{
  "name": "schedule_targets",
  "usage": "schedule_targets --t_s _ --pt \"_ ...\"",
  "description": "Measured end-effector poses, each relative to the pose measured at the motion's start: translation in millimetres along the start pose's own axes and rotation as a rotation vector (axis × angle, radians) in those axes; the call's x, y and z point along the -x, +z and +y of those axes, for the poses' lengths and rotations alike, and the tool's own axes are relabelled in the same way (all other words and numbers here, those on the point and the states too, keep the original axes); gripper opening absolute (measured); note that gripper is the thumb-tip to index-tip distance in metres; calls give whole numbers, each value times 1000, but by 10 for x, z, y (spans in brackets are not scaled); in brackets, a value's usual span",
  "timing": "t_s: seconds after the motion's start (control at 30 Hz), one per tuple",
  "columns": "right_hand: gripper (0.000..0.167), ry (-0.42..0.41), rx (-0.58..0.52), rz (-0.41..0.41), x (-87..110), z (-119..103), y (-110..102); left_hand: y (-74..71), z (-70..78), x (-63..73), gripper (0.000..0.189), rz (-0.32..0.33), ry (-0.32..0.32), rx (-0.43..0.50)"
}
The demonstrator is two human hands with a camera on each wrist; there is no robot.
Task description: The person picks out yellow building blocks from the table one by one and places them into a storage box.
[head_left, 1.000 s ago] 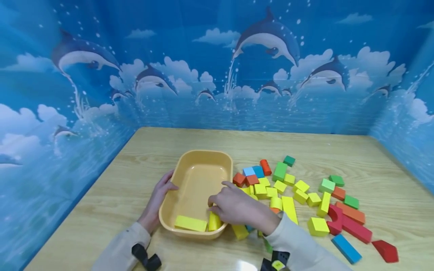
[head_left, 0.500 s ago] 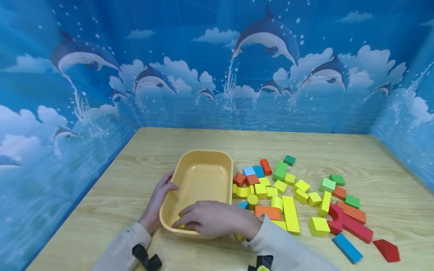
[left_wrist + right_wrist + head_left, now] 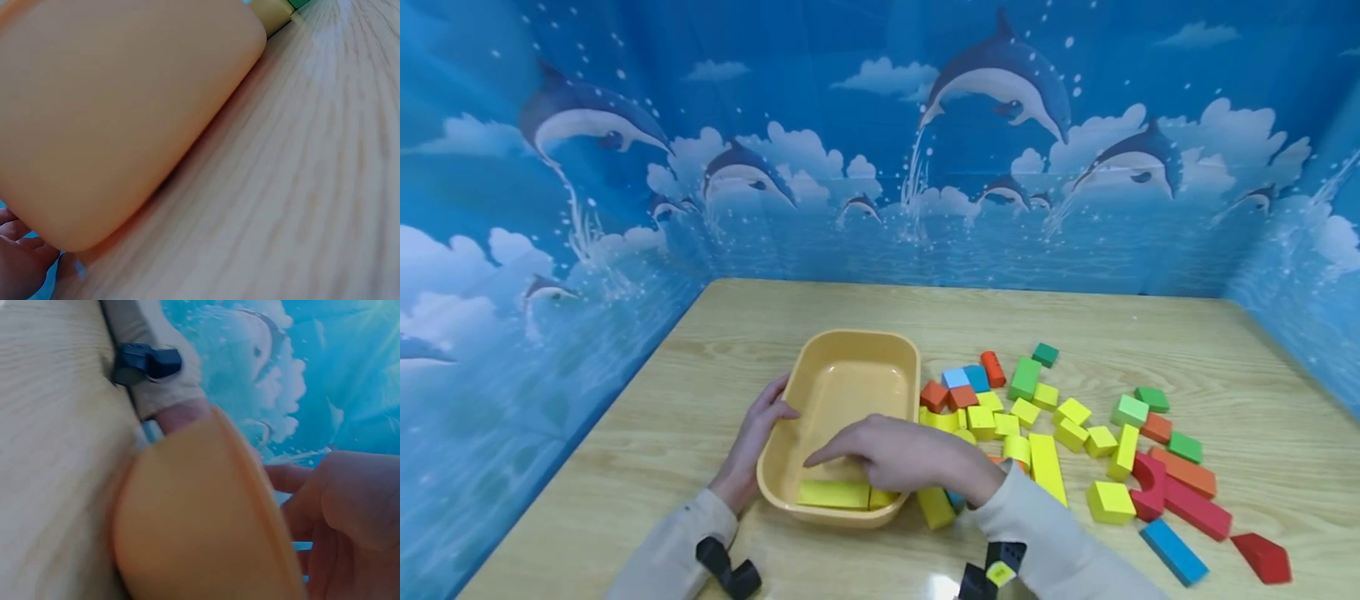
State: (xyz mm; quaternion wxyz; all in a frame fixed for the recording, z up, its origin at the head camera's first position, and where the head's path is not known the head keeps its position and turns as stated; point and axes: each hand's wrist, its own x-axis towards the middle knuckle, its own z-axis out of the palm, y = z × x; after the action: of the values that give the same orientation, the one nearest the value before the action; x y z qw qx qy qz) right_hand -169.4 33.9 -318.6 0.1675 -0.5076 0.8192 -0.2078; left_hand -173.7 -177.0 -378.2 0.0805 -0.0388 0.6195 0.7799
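Observation:
A tan plastic tub [image 3: 880, 354] stands on the table. My left hand [image 3: 758, 437] holds its left side, with the thumb over the rim. In the left wrist view, fingers show at the lower left beside the tub's outer wall [image 3: 125, 112]. Over the front half of the tub hovers my right hand [image 3: 898, 454], index finger stretched leftward, nothing visible in its fingers. Below it, along the tub's front wall, lies a long yellow block [image 3: 833, 494]. A yellow cylinder block [image 3: 882, 498] sits at that block's right end, partly hidden by the right hand.
Several loose blocks lie to the right of the tub, among them a yellow plank [image 3: 1047, 468], a red arch [image 3: 1148, 487] and a blue bar [image 3: 1175, 552]. A green block [image 3: 1046, 354] lies farthest back. A dolphin-print curtain [image 3: 880, 167] surrounds the wooden table [image 3: 692, 367].
My right hand has gone from the yellow cylinder to the tub's front left, then lifted back to the right. The long yellow block now lies straighter along the front wall. The left hand stays put.

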Motion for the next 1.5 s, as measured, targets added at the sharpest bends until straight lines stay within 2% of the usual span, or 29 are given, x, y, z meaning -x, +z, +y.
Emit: schedule_targets --t_s 0.13,0.27,0.5,0.7,0.8,0.9,0.97,1.03,1.13,1.2,1.27,1.43,1.5 --pt "53 130 -20 -1 40 5 -61 -5 -7 -1 65 -4 -4 -8" --pt "49 171 -7 -58 41 -17 -24 -8 -17 -3 65 1 -5 -13" --pt "44 177 16 -58 48 -41 6 6 -29 -3 64 5 2 3" --pt "40 133 15 -50 62 -28 7 10 -29 1 65 -6 -1 2" --pt "44 96 8 -42 60 -15 -21 14 -38 -5 65 -2 -3 5" --pt "49 111 -12 8 116 21 -130 22 -55 -16 66 7 -8 15" --pt "54 138 -27 83 205 64 -253 27 -64 -22 66 16 -9 18" --pt "54 164 -43 191 343 116 -396 34 -67 -23 66 23 -10 19" --pt "49 215 -15 352 609 220 -572 40 -61 -21 66 24 -15 12" --pt "45 275 8 414 808 318 -626 42 -49 -17 66 18 -20 9" --pt "42 338 42 417 984 435 -618 35 -34 -8 66 16 -22 0" --pt "39 426 79 283 1346 734 -523 22 -6 19 67 21 -12 12" --pt "37 471 104 260 1506 833 -511 30 -5 19 68 13 -14 24"
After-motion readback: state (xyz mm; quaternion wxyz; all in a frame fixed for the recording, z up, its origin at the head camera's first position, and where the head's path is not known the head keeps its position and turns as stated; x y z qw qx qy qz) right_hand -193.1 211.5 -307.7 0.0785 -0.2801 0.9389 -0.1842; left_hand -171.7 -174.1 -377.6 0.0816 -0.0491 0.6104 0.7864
